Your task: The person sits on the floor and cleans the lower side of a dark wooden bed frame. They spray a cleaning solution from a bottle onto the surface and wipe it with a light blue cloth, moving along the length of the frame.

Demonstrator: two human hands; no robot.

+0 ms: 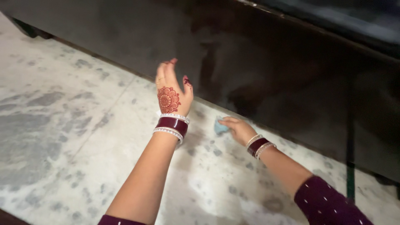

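One blue cloth (220, 126) (small) under right grip (238, 130)

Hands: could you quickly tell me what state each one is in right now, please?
Left hand: open, raised near the dark panel, holding nothing.
Right hand: closed on a small light-blue cloth at the panel's lower edge.

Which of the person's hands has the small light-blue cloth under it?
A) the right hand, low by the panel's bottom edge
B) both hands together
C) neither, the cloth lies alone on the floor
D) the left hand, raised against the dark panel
A: the right hand presses the light-blue cloth at the foot of the dark panel, while the left hand is raised with open fingers and holds nothing.
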